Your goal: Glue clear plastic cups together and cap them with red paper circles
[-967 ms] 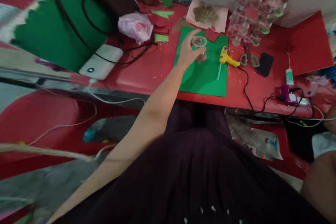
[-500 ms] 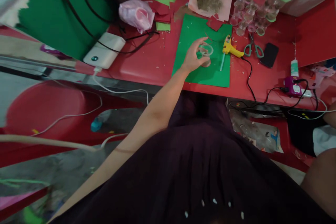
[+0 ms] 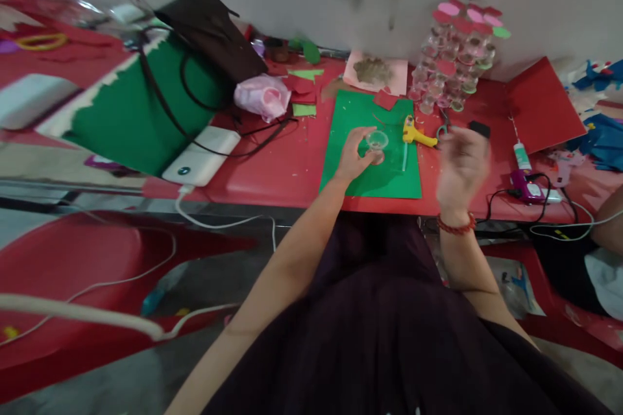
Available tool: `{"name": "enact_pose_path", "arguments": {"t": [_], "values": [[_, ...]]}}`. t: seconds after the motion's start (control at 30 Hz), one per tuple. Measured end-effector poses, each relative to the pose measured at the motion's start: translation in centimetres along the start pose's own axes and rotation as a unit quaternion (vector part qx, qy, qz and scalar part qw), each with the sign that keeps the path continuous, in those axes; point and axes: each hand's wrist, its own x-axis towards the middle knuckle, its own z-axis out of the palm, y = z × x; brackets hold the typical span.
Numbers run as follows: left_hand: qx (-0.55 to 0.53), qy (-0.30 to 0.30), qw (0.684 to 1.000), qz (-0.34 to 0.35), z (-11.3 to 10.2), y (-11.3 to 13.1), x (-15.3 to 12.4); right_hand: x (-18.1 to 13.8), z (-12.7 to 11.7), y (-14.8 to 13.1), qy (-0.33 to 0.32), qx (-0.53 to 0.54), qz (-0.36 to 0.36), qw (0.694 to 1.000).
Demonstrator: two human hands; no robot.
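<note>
My left hand [image 3: 351, 159] grips a small clear plastic cup [image 3: 377, 139] over a green sheet [image 3: 363, 185] on the red table. Fingers and thumb curve round the cup's side; a second cup-like piece seems to be under it. A yellow glue gun [image 3: 417, 135] with a pale glue stick lies at the sheet's right edge. To the right of the glue gun, my right hand [image 3: 463, 168], with a red bead bracelet [image 3: 456, 228] at the wrist, is raised. Motion smears its fingers, so I cannot make out whether it holds anything. It partly covers the scissors [image 3: 442, 128].
Behind stands a stack of clear cups [image 3: 440, 71] topped with coloured discs. A black phone-like slab [image 3: 479, 128], white glue bottle [image 3: 522, 157] and purple power box [image 3: 528, 185] lie right. A white power bank [image 3: 204, 154] with cables is left. Another person's arm [image 3: 612, 211] shows right.
My right hand has come into view over the table's right side. My left hand still holds the cup over the green sheet. The camera has tilted up, showing more wall.
</note>
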Motion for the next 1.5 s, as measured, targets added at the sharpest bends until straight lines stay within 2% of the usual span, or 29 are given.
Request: {"name": "enact_pose_path", "arguments": {"t": [0.07,0.17,0.23,0.33,0.47,0.57,0.63,0.7,0.87,0.97,1.03,1.27,1.5], "values": [[-0.003,-0.006,1.000,0.000,-0.1,0.0,-0.1,0.6,2.7,1.0,-0.002,0.030,0.059,0.998],[-0.027,-0.023,0.999,-0.017,0.0,-0.1,0.0,2.0,7.1,2.3,-0.058,0.095,0.148,0.983],[-0.055,-0.028,0.997,-0.035,-0.1,-0.4,0.3,3.3,9.1,3.0,-0.085,0.132,0.161,0.974],[-0.065,-0.024,0.997,-0.046,-0.5,-1.0,1.3,5.7,10.5,3.4,-0.082,0.165,0.145,0.972],[0.033,0.005,0.998,-0.050,-1.3,-1.1,3.0,7.7,11.2,3.5,-0.065,0.182,0.156,0.969],[0.125,0.034,0.991,-0.044,-1.4,-0.5,3.7,7.9,11.7,3.6,-0.063,0.185,0.179,0.964],[0.172,0.027,0.984,-0.039,-1.2,0.0,4.2,7.6,12.0,3.7,-0.063,0.176,0.182,0.965],[0.195,-0.012,0.980,-0.043,-1.3,0.5,4.9,7.3,12.1,3.9,-0.062,0.166,0.169,0.970],[0.185,-0.175,0.966,-0.050,-2.5,1.1,7.7,6.8,12.1,4.4,-0.058,0.150,0.142,0.977],[0.204,-0.226,0.952,-0.022,-3.0,1.3,8.4,6.8,12.3,4.1,-0.052,0.135,0.146,0.979],[0.221,-0.225,0.949,-0.004,-3.1,1.4,8.2,6.9,12.3,3.7,-0.052,0.120,0.151,0.980],[0.231,-0.144,0.962,0.033,-3.4,0.7,6.1,7.1,12.0,2.8,-0.062,0.084,0.172,0.980],[0.215,-0.141,0.966,-0.001,-3.2,0.6,6.5,7.0,11.8,2.9,-0.080,0.098,0.148,0.981]]}}
